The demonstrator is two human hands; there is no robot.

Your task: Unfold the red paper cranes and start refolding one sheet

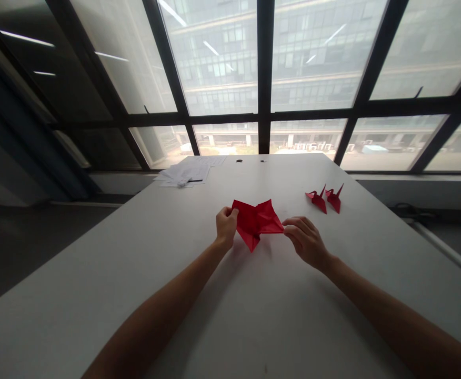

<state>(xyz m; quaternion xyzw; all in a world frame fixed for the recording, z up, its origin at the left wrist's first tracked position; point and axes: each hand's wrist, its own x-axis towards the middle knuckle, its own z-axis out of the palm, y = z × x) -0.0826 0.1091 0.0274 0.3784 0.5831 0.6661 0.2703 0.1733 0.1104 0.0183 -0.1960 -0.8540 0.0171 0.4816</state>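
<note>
A creased sheet of red origami paper [250, 218] is held a little above the white table, partly folded, with several points sticking out. My left hand [226, 226] pinches its left edge, thumb on top. At the right corner of the paper, the fingertips of my right hand [305, 239] are closed on it. Farther back on the right, two finished red paper cranes stand side by side: a left crane [317, 200] and a right crane [333, 200]. Neither hand touches them.
The white table [155, 284] reaches to a large window with dark frames. Loose paper sheets [187, 171] and a dark pen [194, 181] lie at its far left. Two small holes sit near the far edge. A blue curtain [29, 121] hangs at left.
</note>
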